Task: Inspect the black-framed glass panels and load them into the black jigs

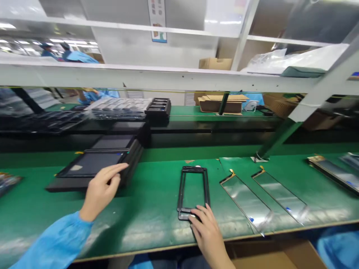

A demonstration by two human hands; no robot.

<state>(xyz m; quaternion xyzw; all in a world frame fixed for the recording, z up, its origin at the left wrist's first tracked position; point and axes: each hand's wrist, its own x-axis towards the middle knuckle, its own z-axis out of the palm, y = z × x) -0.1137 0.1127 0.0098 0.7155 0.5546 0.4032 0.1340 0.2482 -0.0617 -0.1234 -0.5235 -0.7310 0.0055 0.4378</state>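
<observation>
One black frame [180,190], two bare hands [102,192] [209,235]

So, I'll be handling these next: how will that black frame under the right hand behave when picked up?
The black frame looks light for its size, since it is mostly open with narrow sides. Those long thin sides may flex if lifted by one end. Lying flat on the green mat, it seems unlikely to roll, though it might slide when pushed.

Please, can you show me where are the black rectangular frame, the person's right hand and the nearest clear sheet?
Black rectangular frame [193,169]: head view, point on its top bar.
Right hand [206,233]: head view, point on the back of the hand.
Nearest clear sheet [246,200]: head view, point on its middle.
</observation>
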